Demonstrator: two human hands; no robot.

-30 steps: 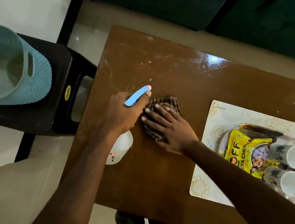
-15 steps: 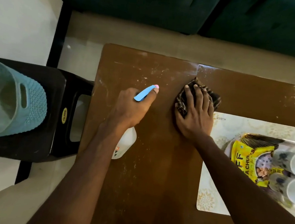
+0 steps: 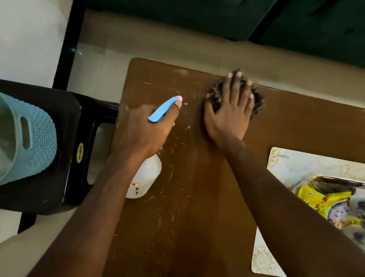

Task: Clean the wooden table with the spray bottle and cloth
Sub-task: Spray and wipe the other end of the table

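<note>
The right hand [image 3: 227, 115] lies flat on the checked cloth [image 3: 214, 94] with its fingers spread wide. It presses the cloth down at the far edge of the wooden table [image 3: 202, 206]. I think the fingers are spread so the push covers more of the cloth and it rubs a wider strip. The cloth is bunched up under the palm, so only its ends peek out on both sides of the hand.

The left hand [image 3: 142, 132] has its fingers curled round the top of the white spray bottle [image 3: 148, 175], over the left edge of the table. The bottle's blue spray head [image 3: 160, 112] points toward the far side of the table. It looks held ready so more spray can go on fast (I cannot tell if a finger is on the trigger).

White specks [image 3: 172, 153] lie on the left part of the table, so my guess is that this part is not wiped yet. The middle of the table looks darker and cleaner.

On the right side of the table sits a placemat [image 3: 285, 162] with a steel tray [image 3: 336, 182]. In the tray are a yellow snack packet [image 3: 317, 198] and cups [image 3: 364, 207]. They sit off to that side, which leaves room for wiping. Left of the table stands a black plastic stool [image 3: 67, 128] with a blue basket [image 3: 40, 139] on it
</note>
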